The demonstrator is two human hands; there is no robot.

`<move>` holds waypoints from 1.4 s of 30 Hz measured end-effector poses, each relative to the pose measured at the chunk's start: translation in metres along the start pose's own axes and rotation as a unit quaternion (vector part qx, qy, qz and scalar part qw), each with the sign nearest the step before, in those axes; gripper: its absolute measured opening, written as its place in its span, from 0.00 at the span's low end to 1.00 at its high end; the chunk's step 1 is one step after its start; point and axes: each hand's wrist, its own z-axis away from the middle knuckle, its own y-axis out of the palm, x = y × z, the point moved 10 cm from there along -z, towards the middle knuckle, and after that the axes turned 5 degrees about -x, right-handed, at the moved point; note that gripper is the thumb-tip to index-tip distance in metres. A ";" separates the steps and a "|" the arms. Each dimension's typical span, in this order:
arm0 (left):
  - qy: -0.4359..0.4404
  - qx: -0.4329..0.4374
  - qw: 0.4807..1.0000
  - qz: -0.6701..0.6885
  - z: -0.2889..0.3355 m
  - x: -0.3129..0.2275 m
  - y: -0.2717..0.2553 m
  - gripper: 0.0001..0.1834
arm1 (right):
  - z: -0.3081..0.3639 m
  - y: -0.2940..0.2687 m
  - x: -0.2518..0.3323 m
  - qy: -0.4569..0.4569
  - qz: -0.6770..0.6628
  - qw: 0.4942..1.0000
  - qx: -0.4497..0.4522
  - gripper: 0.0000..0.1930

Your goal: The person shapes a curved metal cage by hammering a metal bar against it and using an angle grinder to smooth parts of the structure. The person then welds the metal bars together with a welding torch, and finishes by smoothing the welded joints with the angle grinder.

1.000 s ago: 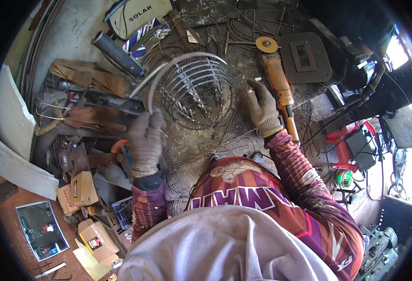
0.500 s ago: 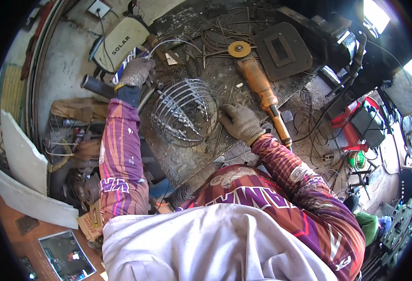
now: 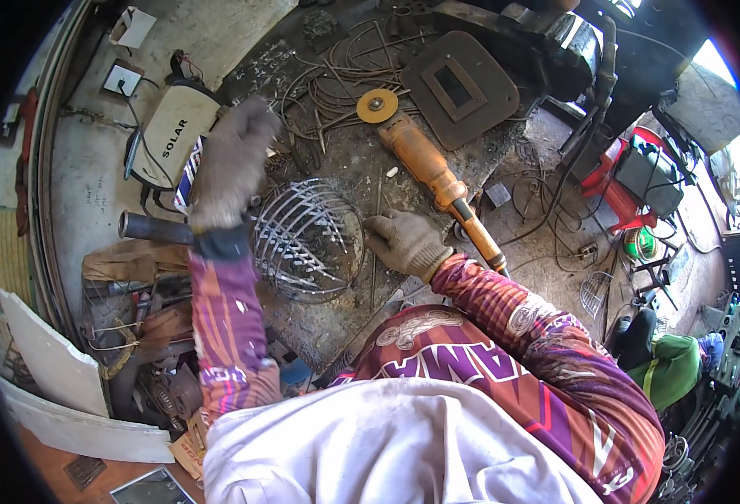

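A round cage of curved metal rods [image 3: 302, 227], with pale strips across it, sits on the dark, worn worktop [image 3: 302, 323]. My left hand [image 3: 234, 164], in a grey work glove, is raised at the cage's upper left; motion blurs its fingers and hides whether they hold anything. My right hand [image 3: 408, 244], gloved too, lies low over the worktop with loosely extended fingers by the cage's right rim. I cannot tell whether they touch it. Just beyond that hand lies an orange angle grinder [image 3: 429, 164] with a yellowish disc [image 3: 377, 106].
A dark welding shield [image 3: 458, 84] lies behind the grinder, near coiled wire [image 3: 344, 67]. A pale machine [image 3: 172, 134] stands at left above a dark pipe [image 3: 155, 227]. Cables run over the floor to the right, near a red chair [image 3: 613, 189]. A person's green-clad leg [image 3: 672, 370] shows at lower right.
My left hand has come nearer and blurs with motion. My right hand stays beside the cage. The whole view has shifted, so the worktop's things appear farther left.
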 end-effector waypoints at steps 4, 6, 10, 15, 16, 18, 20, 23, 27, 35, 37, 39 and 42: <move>0.035 0.085 0.982 0.163 0.091 -0.040 0.043 0.25 | -0.001 -0.003 -0.007 0.007 -0.001 1.000 -0.006 0.18; 0.025 0.105 0.967 0.232 0.135 -0.039 0.057 0.21 | -0.003 0.001 -0.003 -0.011 0.022 1.000 0.001 0.16; -0.030 0.066 0.943 0.325 0.206 0.010 0.086 0.16 | -0.002 -0.003 0.002 -0.046 0.012 0.998 -0.037 0.17; 0.030 -0.017 0.986 0.161 0.250 0.044 0.064 0.12 | -0.001 -0.012 0.008 -0.030 0.000 0.999 -0.030 0.20; 0.053 -0.049 0.989 0.127 0.257 0.045 0.055 0.11 | -0.002 -0.017 0.017 -0.037 -0.002 0.999 -0.019 0.20; 0.042 -0.074 0.990 0.115 0.271 0.053 0.044 0.12 | -0.002 -0.066 0.043 -0.069 0.038 0.990 -0.120 0.22; 0.082 -0.114 0.990 0.014 0.289 0.059 0.032 0.12 | -0.010 -0.116 0.064 -0.049 0.068 0.978 -0.190 0.29; 0.034 -0.091 0.995 -0.013 0.305 0.093 0.040 0.13 | -0.026 -0.121 0.024 0.013 0.312 0.919 -0.240 0.41; 0.026 -0.074 0.997 -0.010 0.305 0.107 0.048 0.13 | -0.036 -0.097 -0.027 0.235 0.318 0.918 -0.038 0.49; 0.025 -0.054 0.997 0.047 0.302 0.115 0.049 0.14 | -0.054 -0.118 -0.045 0.171 0.331 0.928 -0.016 0.43; 0.030 -0.051 0.996 0.066 0.298 0.113 0.051 0.14 | -0.056 -0.138 -0.051 0.148 0.340 0.929 0.002 0.44; 0.039 -0.051 0.995 0.077 0.297 0.112 0.049 0.13 | -0.055 -0.147 -0.053 0.126 0.347 0.929 0.017 0.43; 0.051 -0.049 0.996 0.058 0.299 0.113 0.048 0.12 | -0.060 -0.142 -0.056 0.115 0.347 0.929 0.055 0.43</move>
